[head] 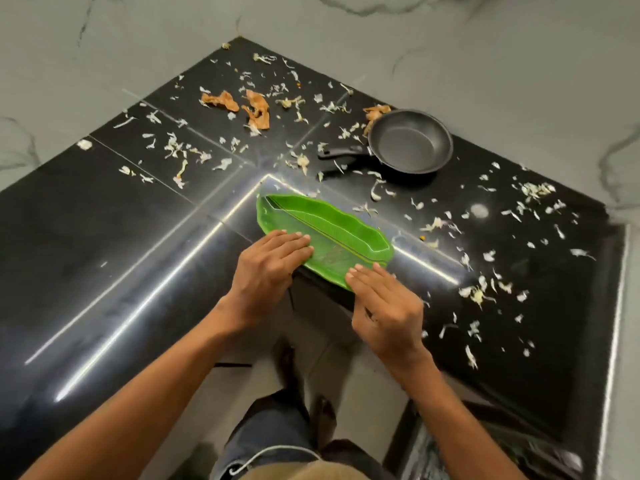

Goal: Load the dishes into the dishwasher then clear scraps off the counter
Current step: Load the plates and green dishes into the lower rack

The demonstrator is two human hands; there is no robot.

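Nearest: person's legs in dark shorts (263, 441) over pale floor (332, 358), standing in the inner corner of an L-shaped black bench (104, 258).

Left hand (266, 271): palm down, fingers (294, 242) straight and held together, tips lying flat on the near-left long edge of the green plate (332, 233). Thumb hidden under the hand; cannot tell whether it hooks beneath the rim.

Right hand (384, 306): palm down, fingers straight to slightly bent, close together, tips touching the plate's near right end. Thumb side faces the bench edge; no curl round the rim can be seen.

Plate: leaf-shaped, green, dark midrib line along its length, shallow raised wavy rim. Sits at the inner corner of the bench with its near edge overhanging. Long axis runs from far-left to near-right. Both sets of fingertips are on its near half; far half uncovered. No food visible in it.

No brand, label or writing readable anywhere.

Further out: dark pan (410, 142), upright, nothing in it, handle pointing left, well apart from the plate, beyond it and to the right.

Scraps (478, 292): pale shreds scattered across the right arm of the bench, between plate and pan, and over the far corner. Orange-brown peels (256, 107) at the far corner; one more just behind the pan.

Farthest: grey marbled wall (346, 29).
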